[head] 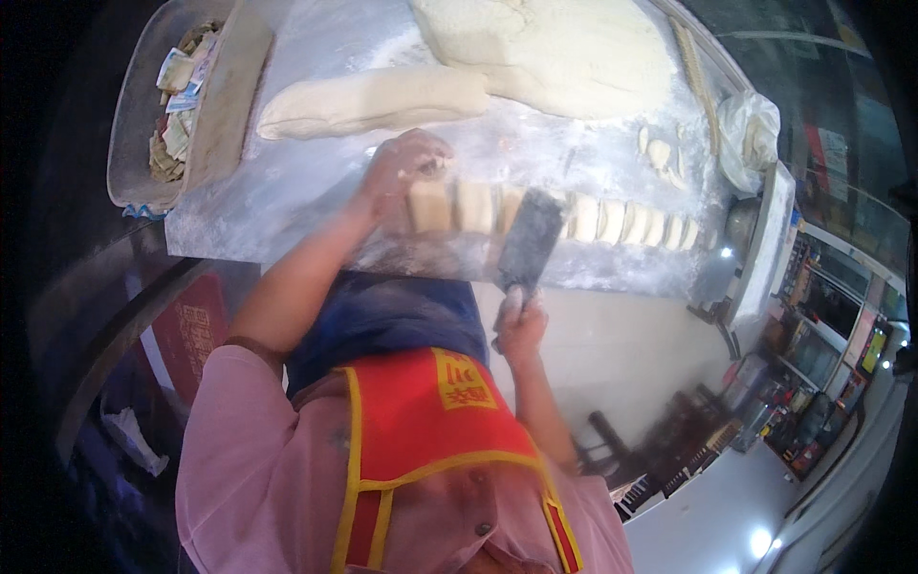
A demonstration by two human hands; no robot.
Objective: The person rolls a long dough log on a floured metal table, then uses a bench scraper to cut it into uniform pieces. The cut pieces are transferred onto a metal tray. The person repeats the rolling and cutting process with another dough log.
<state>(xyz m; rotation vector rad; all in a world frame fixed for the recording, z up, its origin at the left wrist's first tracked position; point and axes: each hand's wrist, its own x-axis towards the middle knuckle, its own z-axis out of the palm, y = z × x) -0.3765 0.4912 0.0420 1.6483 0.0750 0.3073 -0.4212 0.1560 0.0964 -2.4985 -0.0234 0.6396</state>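
Note:
My right hand (522,323) grips the handle of a floury cleaver (532,233), its broad rectangular blade held over a row of cut dough pieces. Several pale dough pieces (609,219) stand side by side along the table's near edge, getting thinner towards the right. The blade hides part of the row. Close to the left end piece (430,204) is my left hand (405,168), fingers curled and bits of dough on them; whether it holds anything is not clear. Beyond it lies a thick dough roll (373,104), and a large slab of dough (559,57) spreads behind.
The floured worktable (315,186) has a plastic bin (140,136) with banknotes (176,107) at its left. Small dough scraps (658,152) lie at the right, near a thin stick (692,72) and a clear plastic bag (749,136). Dark stools (645,438) stand on the floor.

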